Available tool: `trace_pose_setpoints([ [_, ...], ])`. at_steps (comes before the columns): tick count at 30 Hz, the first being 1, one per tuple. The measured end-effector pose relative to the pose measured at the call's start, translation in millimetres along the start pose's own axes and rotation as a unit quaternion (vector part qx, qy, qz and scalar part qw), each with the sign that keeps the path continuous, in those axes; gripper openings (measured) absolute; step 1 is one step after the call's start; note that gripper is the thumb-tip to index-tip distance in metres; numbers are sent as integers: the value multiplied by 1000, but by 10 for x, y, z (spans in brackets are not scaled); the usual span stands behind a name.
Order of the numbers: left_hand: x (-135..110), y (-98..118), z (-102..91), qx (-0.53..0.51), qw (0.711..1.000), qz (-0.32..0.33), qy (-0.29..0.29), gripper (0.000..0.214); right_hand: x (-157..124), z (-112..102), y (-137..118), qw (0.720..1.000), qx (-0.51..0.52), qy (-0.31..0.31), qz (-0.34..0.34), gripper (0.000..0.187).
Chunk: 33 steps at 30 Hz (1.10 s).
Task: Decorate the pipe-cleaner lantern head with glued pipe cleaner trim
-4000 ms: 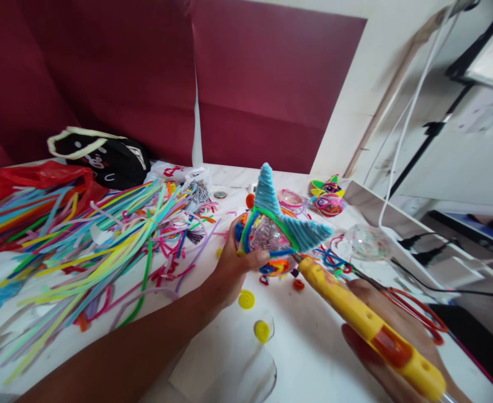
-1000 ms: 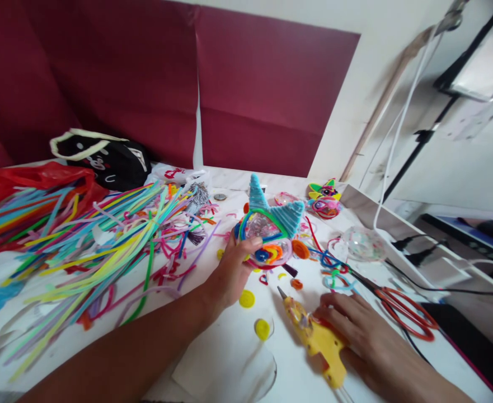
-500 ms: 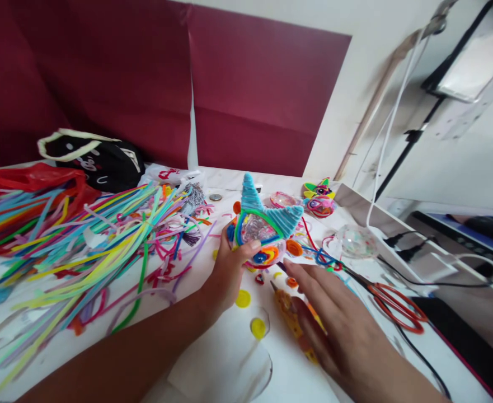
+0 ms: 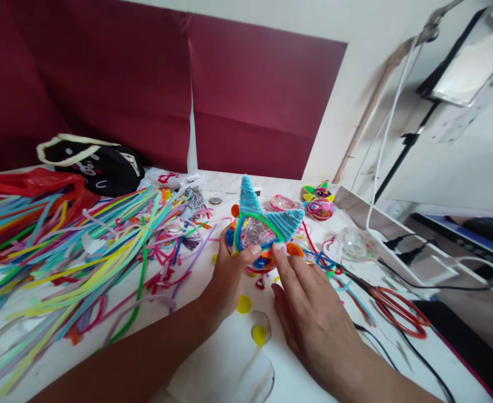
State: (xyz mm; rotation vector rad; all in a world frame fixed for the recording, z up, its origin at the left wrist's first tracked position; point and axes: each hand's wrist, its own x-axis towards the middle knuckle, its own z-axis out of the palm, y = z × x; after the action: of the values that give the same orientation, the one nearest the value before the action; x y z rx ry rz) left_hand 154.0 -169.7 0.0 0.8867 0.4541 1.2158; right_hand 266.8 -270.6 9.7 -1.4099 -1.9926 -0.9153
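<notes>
the left hand grips the 2-horned ornament; the right hand, thumb apart, seemingly touches its edge.

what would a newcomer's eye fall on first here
Probably the craft piece near the middle, with its two light-blue horn-like points, held in the left grip while an outstretched finger of the right grip meets its lower edge. Next might come the bright spread of pipe cleaners across the left side, then the dark red sheeting filling much of the background.
</notes>
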Motion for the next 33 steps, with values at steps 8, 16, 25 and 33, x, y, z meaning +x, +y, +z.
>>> trace_pose_setpoints([
  [8,7,6,-1,4,1000,1,0,53,-2,15,-34,1000,-8,-3,8,43],
  [16,15,-28,-36,30,999,5,19,64,35,-16,-51,1000,-26,-9,0,43],
  [25,13,-42,-46,36,999,-1,17,65,48,-10,-66,999,-39,-17,8,43],
  [33,17,-35,-54,41,999,6,15,64,72,-23,-70,999,-28,-25,21,43],
])
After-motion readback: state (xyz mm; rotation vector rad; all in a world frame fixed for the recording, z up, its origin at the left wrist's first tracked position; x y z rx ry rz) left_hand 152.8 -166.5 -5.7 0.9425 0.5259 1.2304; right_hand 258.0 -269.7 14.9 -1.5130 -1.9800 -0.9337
